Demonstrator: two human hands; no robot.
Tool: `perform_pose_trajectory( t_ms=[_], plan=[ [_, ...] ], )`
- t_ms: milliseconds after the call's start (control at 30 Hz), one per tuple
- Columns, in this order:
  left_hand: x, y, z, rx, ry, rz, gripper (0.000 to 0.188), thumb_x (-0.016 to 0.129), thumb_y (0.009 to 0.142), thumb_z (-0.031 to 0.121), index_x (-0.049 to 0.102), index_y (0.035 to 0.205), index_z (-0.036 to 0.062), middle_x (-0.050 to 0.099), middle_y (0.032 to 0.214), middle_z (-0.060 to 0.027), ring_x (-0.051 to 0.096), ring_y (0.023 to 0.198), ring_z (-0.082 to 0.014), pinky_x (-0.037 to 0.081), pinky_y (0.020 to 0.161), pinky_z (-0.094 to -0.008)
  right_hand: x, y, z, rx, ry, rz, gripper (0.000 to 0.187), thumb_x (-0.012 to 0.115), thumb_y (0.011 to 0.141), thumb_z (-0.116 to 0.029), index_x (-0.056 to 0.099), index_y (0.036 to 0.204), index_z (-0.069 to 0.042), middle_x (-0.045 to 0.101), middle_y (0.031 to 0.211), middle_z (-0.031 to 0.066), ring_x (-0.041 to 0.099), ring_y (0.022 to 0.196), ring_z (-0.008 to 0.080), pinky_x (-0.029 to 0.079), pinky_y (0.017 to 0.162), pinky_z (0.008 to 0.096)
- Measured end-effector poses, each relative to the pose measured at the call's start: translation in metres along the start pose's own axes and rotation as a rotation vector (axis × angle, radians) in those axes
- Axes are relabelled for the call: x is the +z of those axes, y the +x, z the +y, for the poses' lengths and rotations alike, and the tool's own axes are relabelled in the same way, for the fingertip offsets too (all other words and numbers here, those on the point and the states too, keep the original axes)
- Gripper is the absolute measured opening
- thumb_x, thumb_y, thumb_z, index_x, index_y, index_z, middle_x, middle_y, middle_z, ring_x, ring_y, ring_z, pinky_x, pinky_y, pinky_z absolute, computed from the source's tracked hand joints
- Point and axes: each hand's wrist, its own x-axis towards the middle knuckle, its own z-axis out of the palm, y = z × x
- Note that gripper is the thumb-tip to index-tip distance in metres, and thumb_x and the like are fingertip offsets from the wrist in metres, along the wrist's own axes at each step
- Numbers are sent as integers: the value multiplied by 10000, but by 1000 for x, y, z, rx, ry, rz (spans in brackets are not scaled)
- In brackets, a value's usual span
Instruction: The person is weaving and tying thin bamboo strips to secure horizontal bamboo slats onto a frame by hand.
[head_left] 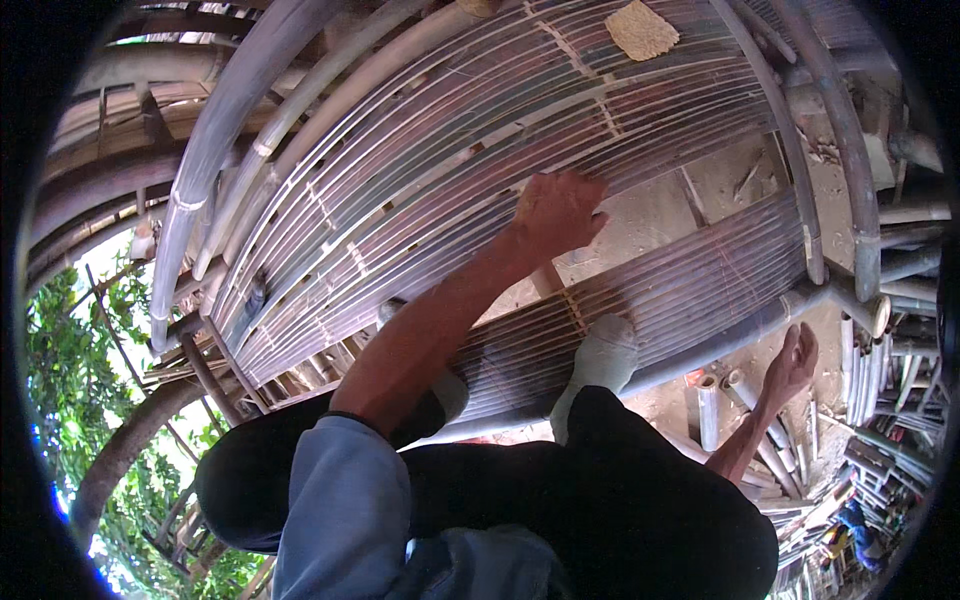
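Observation:
My left hand (562, 212) reaches over a bamboo slat platform (430, 190), at the edge where the slats meet a gap. Its fingers are curled, and whatever they may hold is hidden beneath them. Out to the right, my right hand (792, 362) hangs past the platform's near edge with its fingers stretched out and nothing in them. A narrower strip of bamboo slats (720, 265) lies on the near side of the gap. My foot in a pale sock (607, 350) rests on that strip.
A flat, tan, rough-surfaced piece (641, 30) lies on the far slats. Thick bamboo poles (225, 150) curve along the left, and another pole (850, 150) stands at the right. Cut bamboo tubes (708, 410) and piled bamboo pieces (900, 460) lie below right. Green leaves (75, 390) show at left.

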Motion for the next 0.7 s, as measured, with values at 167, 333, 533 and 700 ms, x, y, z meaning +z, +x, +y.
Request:
perform_pose_trajectory(
  t_ms=[167, 333, 533, 700],
  plan=[
    [-5, -34, -26, 6, 183, -47, 305, 720, 839, 316, 690, 1044, 93, 723, 904, -157, 719, 838, -345, 575, 755, -467, 70, -1, -121, -399, 291, -326, 249, 734, 899, -109, 684, 1133, -40, 702, 1075, 96, 671, 921, 195, 539, 823, 302],
    [-18, -61, -55, -101, 178, 117, 246, 643, 880, 315, 681, 986, 96, 709, 850, -162, 708, 788, -351, 576, 727, -484, 122, -89, -245, -936, 440, -838, 219, 742, 818, -14, 702, 1025, -72, 680, 1019, 99, 663, 932, 277, 545, 818, 367],
    [-91, -137, -113, -229, 205, 270, 225, 666, 903, 277, 694, 973, 65, 732, 885, -156, 718, 683, -289, 586, 584, -402, 155, -83, -287, -1010, 392, -685, 248, 788, 775, -82, 710, 1009, -95, 652, 1052, 90, 627, 1018, 324, 520, 910, 432],
    [-76, -189, -121, -51, 401, 261, 224, 717, 863, 253, 701, 961, 51, 718, 840, -128, 709, 699, -250, 581, 566, -383, 166, -38, -265, -1169, 231, -641, 238, 792, 782, -110, 713, 1006, -91, 638, 1062, 97, 611, 1036, 331, 490, 961, 452]
  ],
)
